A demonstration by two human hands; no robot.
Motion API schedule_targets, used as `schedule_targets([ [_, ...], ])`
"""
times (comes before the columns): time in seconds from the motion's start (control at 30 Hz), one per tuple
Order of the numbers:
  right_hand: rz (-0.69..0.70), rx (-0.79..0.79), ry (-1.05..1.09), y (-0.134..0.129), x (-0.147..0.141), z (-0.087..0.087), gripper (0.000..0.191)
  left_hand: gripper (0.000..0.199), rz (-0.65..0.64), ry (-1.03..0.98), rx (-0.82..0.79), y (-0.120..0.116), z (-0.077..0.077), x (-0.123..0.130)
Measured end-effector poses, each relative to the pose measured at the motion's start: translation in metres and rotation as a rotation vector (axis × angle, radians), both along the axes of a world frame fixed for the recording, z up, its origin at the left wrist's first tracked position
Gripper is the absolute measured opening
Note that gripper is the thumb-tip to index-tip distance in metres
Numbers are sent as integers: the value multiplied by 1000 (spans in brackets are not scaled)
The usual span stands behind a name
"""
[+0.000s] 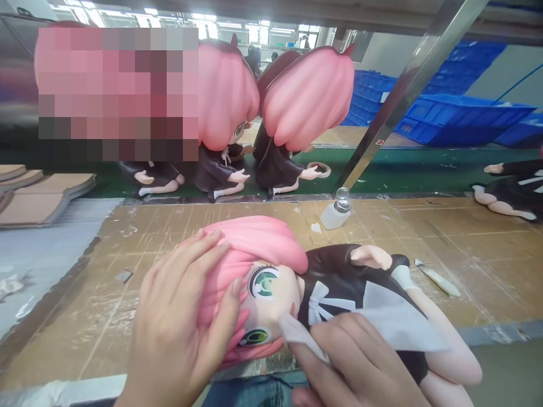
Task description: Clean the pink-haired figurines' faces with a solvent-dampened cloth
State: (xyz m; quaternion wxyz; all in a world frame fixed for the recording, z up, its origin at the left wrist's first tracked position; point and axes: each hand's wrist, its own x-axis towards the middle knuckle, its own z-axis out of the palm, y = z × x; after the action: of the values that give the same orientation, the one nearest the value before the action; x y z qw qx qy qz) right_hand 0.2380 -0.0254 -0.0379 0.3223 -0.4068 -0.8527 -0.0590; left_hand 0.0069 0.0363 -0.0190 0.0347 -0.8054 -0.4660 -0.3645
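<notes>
A large doll figure with pink hair (258, 243), green eyes and a black dress (331, 265) with a white bow (322, 302) lies on its side on the bench. My left hand (182, 299) rests on its hair, fingers stretched and thumb apart. Closed around a white cloth (399, 319), my right hand (352, 350) has part of it over a fingertip, at the figure's face close to the mouth. The cloth's loose end trails across the dress. Beyond the dress lies a pale-handled, knife-like tool (439, 281) with a pointed tip.
A white pump bottle (336, 212) with its metal lid raised stands behind the figure. Several similar figures (305, 102) kneel along the green strip, one beside a tape roll (320, 169). A metal post (407, 90) slants upward before blue crates (462, 118). Brown-topped pads (51, 195) lie left.
</notes>
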Motion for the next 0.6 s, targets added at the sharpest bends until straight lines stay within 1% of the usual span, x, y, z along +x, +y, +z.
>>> schedule_targets([
  [0.07, 15, 50, -68, 11, -14, -5, 30, 39, -15, 3, 1, -1, 0, -1],
  [0.17, -35, 64, -34, 21, -27, -9, 30, 43, -34, 5, -8, 0, -4, -7],
  [0.33, -96, 73, -40, 21, -31, -12, 33, 56, -37, 70, -52, 2, -15, -18],
  [0.4, -77, 61, -68, 19, -28, -11, 33, 54, -16, 45, -52, 3, -16, -18],
  [0.5, -50, 47, -90, 20, -25, -10, 33, 48, -4, 20, -51, 4, -13, -13],
  [0.6, -99, 59, -34, 25, -30, -10, 35, 45, -27, 41, -30, 8, -11, -12],
])
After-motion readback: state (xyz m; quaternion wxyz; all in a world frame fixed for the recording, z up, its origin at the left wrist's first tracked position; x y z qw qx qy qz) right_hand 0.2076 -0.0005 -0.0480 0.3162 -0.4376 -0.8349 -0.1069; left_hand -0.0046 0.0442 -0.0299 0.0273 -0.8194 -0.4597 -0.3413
